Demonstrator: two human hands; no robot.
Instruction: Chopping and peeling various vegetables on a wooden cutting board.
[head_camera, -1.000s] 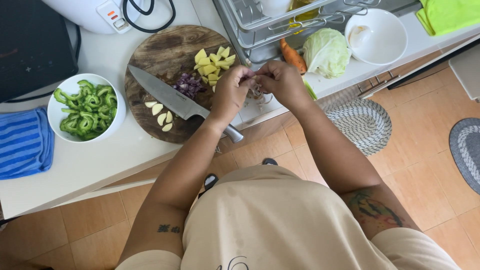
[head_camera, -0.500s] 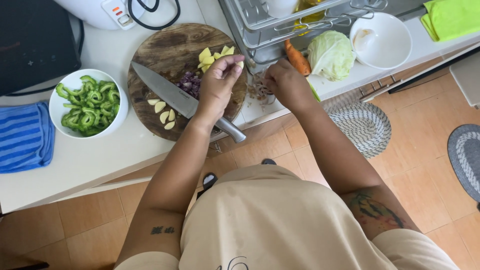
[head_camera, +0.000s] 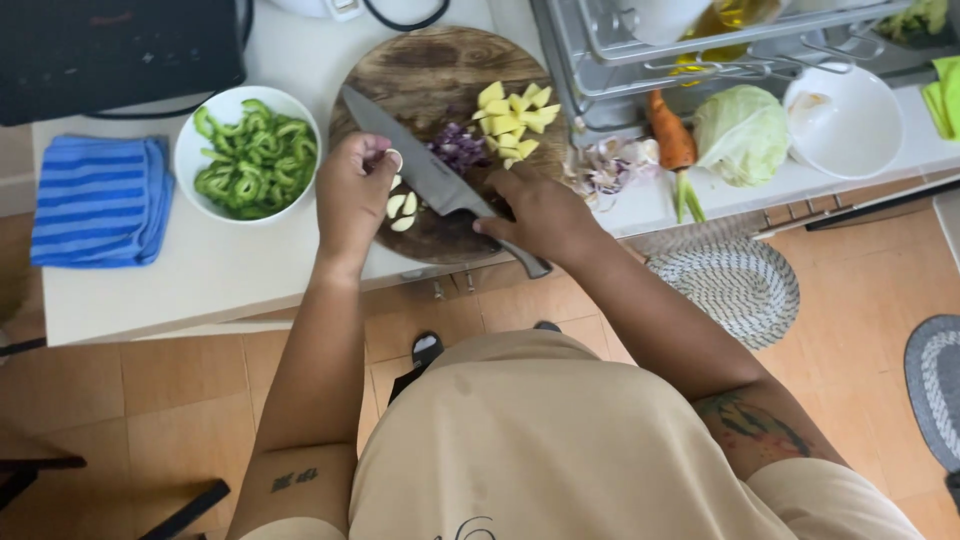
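Countertop (head_camera: 150, 290), pale and long, carries everything; a dish rack (head_camera: 620, 50) stands at its back right. Near the front edge lies a round wooden cutting board (head_camera: 440, 70), with a folded blue striped cloth (head_camera: 100, 200) toward the left end and a white bowl of green slices (head_camera: 250, 155) just beside the board. A cabbage (head_camera: 740, 135), an empty white bowl (head_camera: 845, 120) and a carrot (head_camera: 670, 135) sit toward the right end. On the board, yellow cubes (head_camera: 515, 115) and chopped purple onion (head_camera: 458, 148) lie behind the knife (head_camera: 420, 165). Her right hand (head_camera: 540, 210) is wrapped closed round its handle, blade slanting across the board. The left hand (head_camera: 350, 195) pinches a pale garlic clove (head_camera: 392, 160), more garlic pieces (head_camera: 400, 208) touching the blade's near side.
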